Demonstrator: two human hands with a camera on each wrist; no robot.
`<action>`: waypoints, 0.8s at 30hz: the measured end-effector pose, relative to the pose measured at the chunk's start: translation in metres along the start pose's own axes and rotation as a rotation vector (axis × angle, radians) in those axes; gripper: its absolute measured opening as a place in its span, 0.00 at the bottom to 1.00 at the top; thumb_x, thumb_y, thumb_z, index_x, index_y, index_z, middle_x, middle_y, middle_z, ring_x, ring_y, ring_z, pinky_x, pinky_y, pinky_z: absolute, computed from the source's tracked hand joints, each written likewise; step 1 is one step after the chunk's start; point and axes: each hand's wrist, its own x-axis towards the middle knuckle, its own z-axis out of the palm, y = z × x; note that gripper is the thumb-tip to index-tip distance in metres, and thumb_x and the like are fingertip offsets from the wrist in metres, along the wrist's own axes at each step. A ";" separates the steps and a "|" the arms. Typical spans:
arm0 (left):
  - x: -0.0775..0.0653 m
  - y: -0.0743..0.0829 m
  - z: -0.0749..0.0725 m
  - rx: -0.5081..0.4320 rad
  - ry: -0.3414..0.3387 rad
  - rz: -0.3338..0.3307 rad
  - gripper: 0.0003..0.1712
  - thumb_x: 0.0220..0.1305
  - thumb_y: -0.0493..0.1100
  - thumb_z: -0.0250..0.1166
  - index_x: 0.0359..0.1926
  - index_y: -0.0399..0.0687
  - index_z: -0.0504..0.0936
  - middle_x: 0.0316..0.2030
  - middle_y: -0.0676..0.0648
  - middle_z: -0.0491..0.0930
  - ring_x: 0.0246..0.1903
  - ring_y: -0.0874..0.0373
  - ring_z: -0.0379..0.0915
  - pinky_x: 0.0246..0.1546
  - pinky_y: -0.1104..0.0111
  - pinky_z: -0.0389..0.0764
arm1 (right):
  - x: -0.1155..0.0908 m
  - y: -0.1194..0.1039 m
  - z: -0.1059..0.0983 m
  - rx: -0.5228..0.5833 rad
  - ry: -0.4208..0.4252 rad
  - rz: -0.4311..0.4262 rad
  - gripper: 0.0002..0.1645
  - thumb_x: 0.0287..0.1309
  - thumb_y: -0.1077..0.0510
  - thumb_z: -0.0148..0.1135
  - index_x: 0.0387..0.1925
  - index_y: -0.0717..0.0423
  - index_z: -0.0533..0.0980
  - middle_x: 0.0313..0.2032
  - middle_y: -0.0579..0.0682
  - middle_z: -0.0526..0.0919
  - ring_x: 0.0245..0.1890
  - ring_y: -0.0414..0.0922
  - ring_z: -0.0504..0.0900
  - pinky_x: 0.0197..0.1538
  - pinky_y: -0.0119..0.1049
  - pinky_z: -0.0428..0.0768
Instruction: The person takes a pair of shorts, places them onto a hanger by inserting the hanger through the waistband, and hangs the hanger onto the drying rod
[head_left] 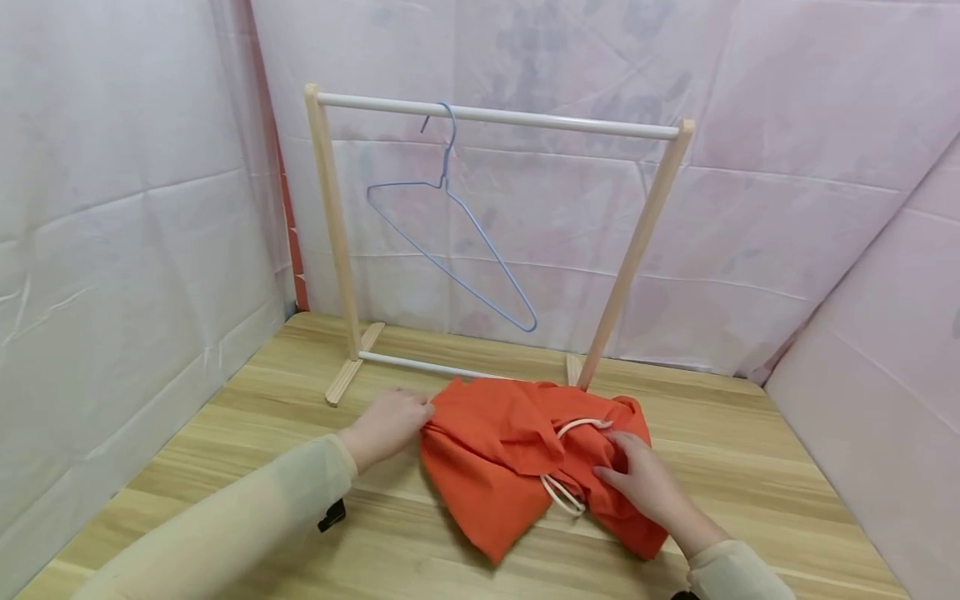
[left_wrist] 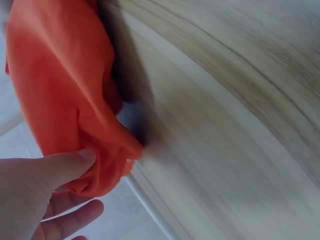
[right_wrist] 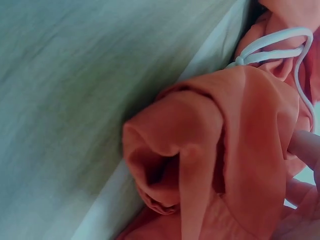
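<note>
A bright orange-red garment [head_left: 487, 450] lies bunched on the wooden table, with a cream drawstring [head_left: 562, 493] looped at its middle. At its left end my left hand [head_left: 390, 427] pinches the cloth; the left wrist view shows the thumb [left_wrist: 75, 165] pressed on a gathered fold, the other fingers below. On the right part, my right hand [head_left: 648, 483] grips the fabric between thumb and fingers, close to the drawstring. A rolled, open end of the garment [right_wrist: 170, 135] faces the right wrist view, where only part of that hand shows at the edge.
Behind the garment stands a clothes rack with wooden posts [head_left: 336, 225] and a white top rail [head_left: 555, 122]. A blue wire hanger [head_left: 491, 246] hangs from the rail, left of centre. Pale sheets [head_left: 810, 208] wall in the table [head_left: 757, 483] on the back and sides.
</note>
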 end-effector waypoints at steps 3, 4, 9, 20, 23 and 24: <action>-0.002 -0.003 0.003 0.004 -0.032 -0.015 0.04 0.51 0.39 0.65 0.25 0.53 0.79 0.24 0.53 0.75 0.27 0.59 0.75 0.27 0.66 0.74 | -0.001 0.002 0.001 -0.003 -0.028 0.031 0.28 0.49 0.60 0.69 0.51 0.67 0.72 0.51 0.65 0.73 0.52 0.60 0.71 0.54 0.57 0.68; -0.002 -0.004 0.004 0.001 -0.039 -0.020 0.04 0.50 0.39 0.66 0.25 0.53 0.79 0.24 0.53 0.75 0.27 0.59 0.74 0.27 0.66 0.73 | -0.001 0.002 0.001 -0.002 -0.037 0.041 0.28 0.49 0.60 0.69 0.51 0.67 0.72 0.51 0.65 0.73 0.52 0.60 0.71 0.54 0.57 0.68; -0.006 -0.010 0.011 0.009 -0.054 -0.043 0.08 0.50 0.37 0.65 0.22 0.53 0.76 0.20 0.53 0.71 0.22 0.58 0.71 0.23 0.66 0.71 | -0.002 0.005 0.003 -0.001 -0.055 0.059 0.30 0.49 0.59 0.69 0.52 0.68 0.71 0.52 0.66 0.72 0.53 0.61 0.70 0.55 0.58 0.67; -0.005 -0.029 0.030 -0.077 -0.184 -0.185 0.10 0.54 0.33 0.60 0.22 0.53 0.76 0.21 0.51 0.72 0.22 0.55 0.73 0.22 0.63 0.74 | -0.001 0.007 0.006 -0.009 -0.074 0.082 0.32 0.50 0.57 0.69 0.54 0.68 0.70 0.54 0.67 0.70 0.54 0.62 0.69 0.55 0.59 0.66; -0.003 -0.031 0.032 -0.071 -0.207 -0.194 0.09 0.54 0.34 0.60 0.23 0.53 0.78 0.22 0.51 0.74 0.23 0.53 0.74 0.23 0.61 0.75 | -0.002 0.008 0.007 -0.014 -0.078 0.082 0.33 0.50 0.55 0.69 0.54 0.68 0.70 0.54 0.68 0.69 0.54 0.63 0.68 0.55 0.59 0.66; -0.003 -0.031 0.032 -0.070 -0.217 -0.197 0.09 0.55 0.33 0.60 0.24 0.53 0.78 0.22 0.50 0.74 0.23 0.53 0.74 0.23 0.60 0.75 | -0.002 0.008 0.007 -0.017 -0.077 0.082 0.33 0.50 0.55 0.69 0.54 0.68 0.70 0.54 0.68 0.69 0.54 0.63 0.68 0.55 0.59 0.66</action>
